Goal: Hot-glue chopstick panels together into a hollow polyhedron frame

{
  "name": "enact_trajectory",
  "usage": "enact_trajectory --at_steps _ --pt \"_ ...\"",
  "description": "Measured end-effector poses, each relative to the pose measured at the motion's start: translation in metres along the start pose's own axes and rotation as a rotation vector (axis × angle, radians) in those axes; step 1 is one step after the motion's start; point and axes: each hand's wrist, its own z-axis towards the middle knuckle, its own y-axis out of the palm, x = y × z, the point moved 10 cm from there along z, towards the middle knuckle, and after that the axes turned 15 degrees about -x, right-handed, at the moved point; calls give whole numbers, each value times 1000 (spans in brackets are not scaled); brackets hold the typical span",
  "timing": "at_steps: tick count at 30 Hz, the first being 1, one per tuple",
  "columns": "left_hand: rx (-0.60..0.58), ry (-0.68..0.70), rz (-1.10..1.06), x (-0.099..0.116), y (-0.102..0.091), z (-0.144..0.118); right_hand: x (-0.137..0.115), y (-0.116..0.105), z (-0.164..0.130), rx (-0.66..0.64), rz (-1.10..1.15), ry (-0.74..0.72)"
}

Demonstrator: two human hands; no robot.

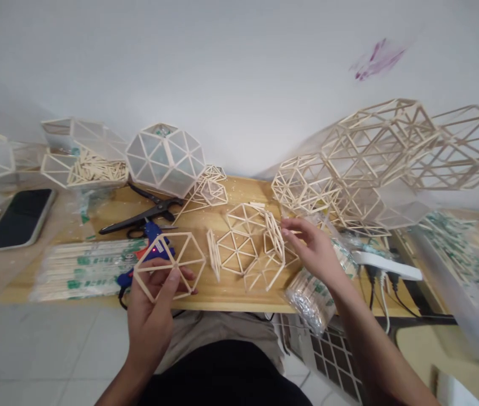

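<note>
Left hand: (152,307) thumb and fingers pinching a hexagon (175,264) of thin pale wooden sticks, six spokes meeting at the middle; held tilted above the table's front edge.
Right hand: (313,248) fingers bent, thumb near the forefinger, tips right by the upright frames; cannot tell whether they touch or grip.
Table: (222,299) smooth yellowish wood, visible grain, pale crumbs scattered on it.
Bundle: (313,299) sticks in crinkled, shiny clear plastic, at the front edge below the right hand.
Packs: (91,268) slim sticks in clear film with green print, laid side by side, left.
Glue gun: (153,237) blue plastic, lying just behind the held hexagon.
Frames: (236,248) spoked stick hexagons between the hands, some flat, others standing on edge at the right.
Power strip: (387,265) white plastic, dark and white cords plugged in.
Phone: (21,217) dark glossy slab, pale rim, far left.
Black tool: (146,215) long, handled, beside the glue gun.
Bowl: (95,169) faceted, translucent panels, heaped with short sticks.
Ball: (165,160) stick ribs, milky triangular panels.
Lattices: (378,141) open, rounded, triangulated sticks, stacked right.
Wall: (239,73) matte white, purple smear upper right.
</note>
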Motion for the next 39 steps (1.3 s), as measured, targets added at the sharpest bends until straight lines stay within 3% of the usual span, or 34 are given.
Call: enact_trajectory --at_steps 3,8,16,21,26,31,39 --pt "-14 1 36 0 0 -1 -7 18 31 -153 178 -75" --pt "7 39 172 17 -8 -1 -5 35 55 -225 242 -101" --pt "-73 58 367 59 -10 29 -9 37 29 -305 254 -82" --pt "-278 102 526 75 20 64 -9 33 9 -322 286 -86" --pt "-452 117 518 67 51 90 -4 35 4 -361 373 -83" --pt "-618 -4 364 40 67 111 3 42 17 -447 446 -85" --pt "-587 -75 361 28 68 116 -5 44 47 -785 495 -48"
